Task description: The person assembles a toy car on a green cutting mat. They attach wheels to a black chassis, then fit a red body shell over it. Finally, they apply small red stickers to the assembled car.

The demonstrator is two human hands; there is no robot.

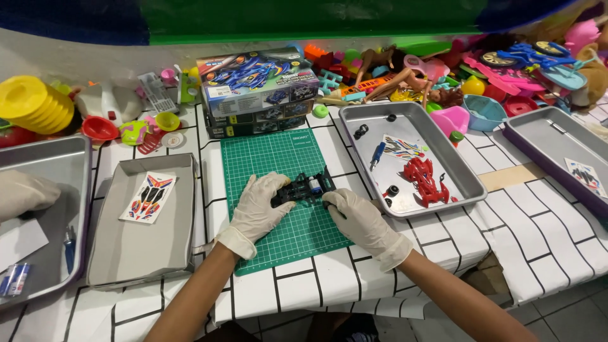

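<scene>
**Gloved hands steady a small car frame on the cutting mat**

White cloth with a black brick pattern covers the worktop (538, 234), and at its middle we see a green cutting mat (278, 183) squared to the person's seat, giving a firm, flat base. On it lies a black toy car chassis (304, 188), held from both ends: the left hand (256, 206) closes its fingers on the near-left end, while the right hand (361, 218) presses in at the right end, its grip partly hidden from us. Both wear pale gloves. We judge the two-sided hold keeps the frame from sliding.

Right of the mat, a metal tray (472, 174) keeps loose parts together: a red car body (425, 179), a sticker sheet (403, 147), a blue tool (377, 154) and several small black wheels (361, 131). On the left, a grey box lid (183, 209) holds another sticker sheet (150, 196). A second tray (79, 190) at the far left carries a battery (16, 278), with another person's gloved hand (25, 193) resting in it. Stacked kit boxes (259, 88) stand behind the mat, and a heap of plastic toys (481, 69) lines the wall.
</scene>
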